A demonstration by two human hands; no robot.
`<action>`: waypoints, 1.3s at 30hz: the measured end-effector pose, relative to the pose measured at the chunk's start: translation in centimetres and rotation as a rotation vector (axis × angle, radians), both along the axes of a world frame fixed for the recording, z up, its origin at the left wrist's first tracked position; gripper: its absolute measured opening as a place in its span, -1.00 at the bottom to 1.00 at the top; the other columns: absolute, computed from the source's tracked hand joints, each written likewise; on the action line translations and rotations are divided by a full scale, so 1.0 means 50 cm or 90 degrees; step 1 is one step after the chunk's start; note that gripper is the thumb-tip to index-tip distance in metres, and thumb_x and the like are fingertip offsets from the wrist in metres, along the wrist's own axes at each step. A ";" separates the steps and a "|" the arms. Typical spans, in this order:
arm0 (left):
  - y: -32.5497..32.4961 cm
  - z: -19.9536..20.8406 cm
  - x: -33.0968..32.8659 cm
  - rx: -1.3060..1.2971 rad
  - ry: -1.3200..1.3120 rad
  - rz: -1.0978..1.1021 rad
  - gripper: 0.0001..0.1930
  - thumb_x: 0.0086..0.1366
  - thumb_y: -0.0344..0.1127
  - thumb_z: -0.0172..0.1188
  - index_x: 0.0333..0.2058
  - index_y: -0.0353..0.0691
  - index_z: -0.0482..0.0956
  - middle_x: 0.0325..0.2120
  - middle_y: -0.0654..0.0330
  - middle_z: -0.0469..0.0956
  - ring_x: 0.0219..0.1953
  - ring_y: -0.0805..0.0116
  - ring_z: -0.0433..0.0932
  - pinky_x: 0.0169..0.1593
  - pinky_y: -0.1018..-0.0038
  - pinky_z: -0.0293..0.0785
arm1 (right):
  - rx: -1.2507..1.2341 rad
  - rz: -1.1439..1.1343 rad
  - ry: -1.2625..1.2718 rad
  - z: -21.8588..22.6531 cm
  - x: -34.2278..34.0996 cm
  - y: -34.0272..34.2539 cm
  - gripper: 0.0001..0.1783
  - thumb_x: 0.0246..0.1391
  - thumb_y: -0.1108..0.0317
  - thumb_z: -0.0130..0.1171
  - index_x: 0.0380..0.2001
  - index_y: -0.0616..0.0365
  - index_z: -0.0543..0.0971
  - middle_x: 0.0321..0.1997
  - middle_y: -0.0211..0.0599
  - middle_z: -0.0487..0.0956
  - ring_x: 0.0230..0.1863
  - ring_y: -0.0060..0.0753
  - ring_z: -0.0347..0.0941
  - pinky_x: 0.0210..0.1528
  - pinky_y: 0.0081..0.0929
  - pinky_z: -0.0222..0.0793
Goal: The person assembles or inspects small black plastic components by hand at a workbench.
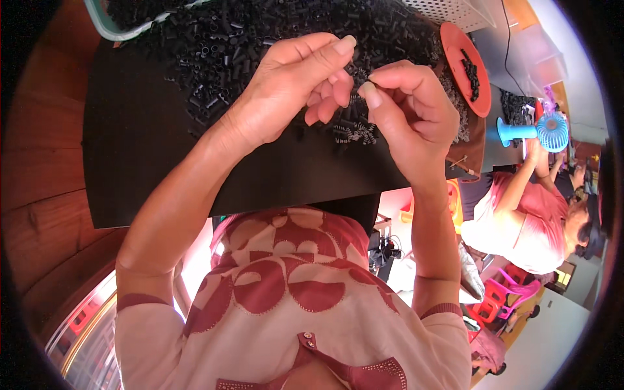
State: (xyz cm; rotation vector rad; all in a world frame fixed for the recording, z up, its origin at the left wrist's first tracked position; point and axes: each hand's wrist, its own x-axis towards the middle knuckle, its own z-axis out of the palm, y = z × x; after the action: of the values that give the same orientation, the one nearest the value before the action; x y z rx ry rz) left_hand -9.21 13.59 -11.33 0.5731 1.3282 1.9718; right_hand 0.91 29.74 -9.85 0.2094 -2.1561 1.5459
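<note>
Both hands are raised over the near edge of a heap of small black tubular parts (214, 62) on a black tabletop (260, 179). My left hand (283, 88) is closed, thumb laid against the bent fingers; whatever it holds is hidden behind them. Close to its right, my right hand (416, 114) pinches with thumb and index fingertip, its other fingers curled in. Anything in that pinch is too small to name. A little cluster of metal coil springs (355, 133) lies on the table below and between the hands.
An orange-red plate (448, 49) with black pieces stands at the right, near a white perforated basket (455, 14). A green-rimmed tray (97, 26) sits far left. Beyond the plate are a blue fan (552, 133) and another person in a pink top (539, 227). More springs (463, 120) lie right.
</note>
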 end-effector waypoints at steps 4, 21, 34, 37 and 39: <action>-0.001 0.001 -0.002 0.004 -0.002 0.002 -0.63 0.53 0.03 0.07 -0.34 -0.12 0.56 -0.60 0.30 0.56 -0.72 0.55 0.40 -0.68 0.62 0.16 | 0.027 0.017 0.012 0.004 0.000 0.002 -0.85 0.16 0.63 0.28 -0.22 0.21 0.58 -0.34 -0.48 0.53 -0.39 -0.78 0.41 -0.38 -0.72 0.31; -0.002 -0.001 0.002 0.009 0.002 -0.005 -0.65 0.53 0.02 0.08 -0.28 -0.12 0.57 -0.60 0.29 0.57 -0.72 0.55 0.41 -0.67 0.63 0.18 | 0.077 0.004 0.064 0.007 -0.004 -0.008 -0.83 0.11 0.71 0.24 -0.26 0.26 0.58 -0.33 -0.34 0.58 -0.40 -0.65 0.47 -0.37 -0.68 0.39; -0.001 -0.011 0.009 0.014 0.011 -0.016 -0.66 0.53 0.03 0.09 -0.24 -0.12 0.59 -0.62 0.30 0.56 -0.72 0.57 0.39 -0.67 0.63 0.15 | 0.072 0.000 0.089 0.003 -0.004 -0.014 -0.82 0.08 0.73 0.23 -0.27 0.26 0.58 -0.33 -0.32 0.58 -0.42 -0.66 0.47 -0.39 -0.69 0.39; 0.001 -0.007 0.009 0.023 0.028 -0.019 -0.66 0.53 0.02 0.09 -0.24 -0.12 0.59 -0.62 0.29 0.56 -0.73 0.57 0.38 -0.68 0.63 0.14 | 0.065 0.013 0.095 0.008 -0.003 -0.011 -0.83 0.09 0.72 0.24 -0.27 0.26 0.58 -0.33 -0.32 0.58 -0.43 -0.66 0.46 -0.40 -0.69 0.37; -0.003 -0.008 0.004 0.021 0.035 -0.039 -0.67 0.53 0.02 0.09 -0.24 -0.13 0.59 -0.62 0.29 0.56 -0.73 0.58 0.38 -0.68 0.63 0.13 | 0.068 0.027 0.081 0.015 -0.001 -0.006 -0.83 0.10 0.72 0.24 -0.27 0.27 0.58 -0.33 -0.33 0.57 -0.43 -0.67 0.45 -0.41 -0.69 0.35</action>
State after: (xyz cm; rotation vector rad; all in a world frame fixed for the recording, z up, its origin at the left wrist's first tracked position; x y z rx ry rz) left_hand -9.02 13.44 -11.70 0.6797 1.2988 1.9438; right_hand 0.86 29.46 -9.11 0.3805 -2.1475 1.4021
